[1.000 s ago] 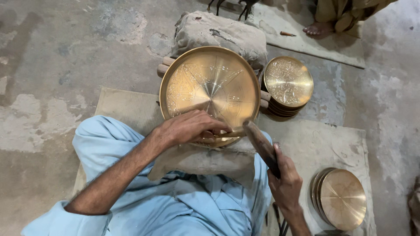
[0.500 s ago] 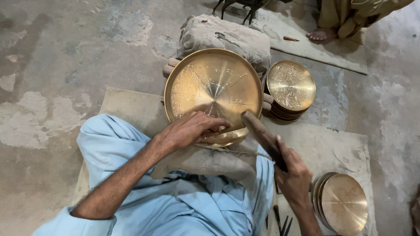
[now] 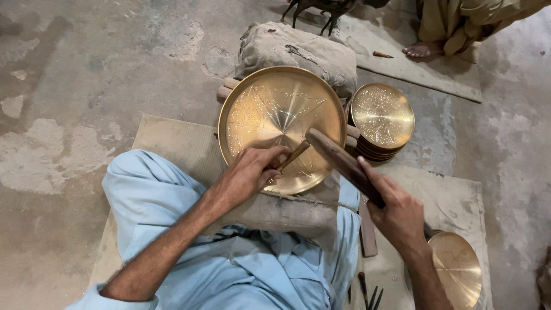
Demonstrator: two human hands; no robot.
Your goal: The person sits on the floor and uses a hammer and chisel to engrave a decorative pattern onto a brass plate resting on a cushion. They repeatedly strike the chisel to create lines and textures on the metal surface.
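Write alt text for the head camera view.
A left hand holds a thin metal chisel against a large round brass plate while the right hand grips a dark wooden mallet. Stacked brass plates sit beside it.

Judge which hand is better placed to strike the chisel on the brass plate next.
Probably the right hand: it grips the wooden mallet, its head poised just above the chisel. The left hand pins that chisel against the brass plate.

A stained grey concrete floor (image 3: 86, 74) carries flat tan mats (image 3: 172, 143), a lumpy grey cloth-covered sandbag (image 3: 298, 51), a stack of engraved brass plates (image 3: 381, 117), and thin dark metal tools (image 3: 367, 293).
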